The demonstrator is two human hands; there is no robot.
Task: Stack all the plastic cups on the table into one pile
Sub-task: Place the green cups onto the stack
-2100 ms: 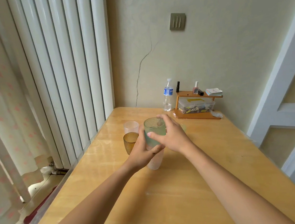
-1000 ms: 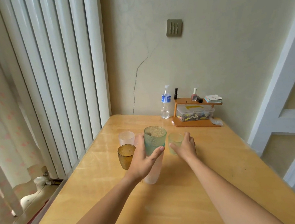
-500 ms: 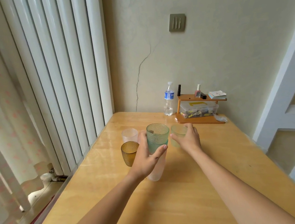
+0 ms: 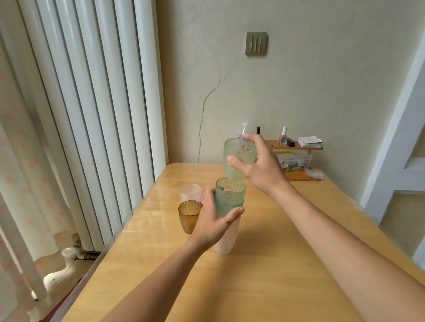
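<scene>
A stack of cups [image 4: 229, 203] stands on the wooden table [image 4: 267, 271], teal cups on top and a frosted pale pink one at the bottom. My left hand [image 4: 212, 225] is wrapped around the stack's middle. My right hand [image 4: 260, 167] holds a pale green cup [image 4: 236, 156] in the air, just above the stack's open mouth and apart from it. An amber cup [image 4: 190, 215] and a clear pinkish cup [image 4: 190, 193] stand on the table to the left of the stack.
At the table's far end by the wall sit a water bottle [image 4: 244, 128], partly hidden by my right hand, and a small wooden shelf [image 4: 298, 161] with bottles and a plastic box. White vertical blinds [image 4: 93, 107] run along the table's left edge.
My right hand closed on the pale green cup that stood right of the stack and lifted it up over the stack. My left hand stayed on the stack.
</scene>
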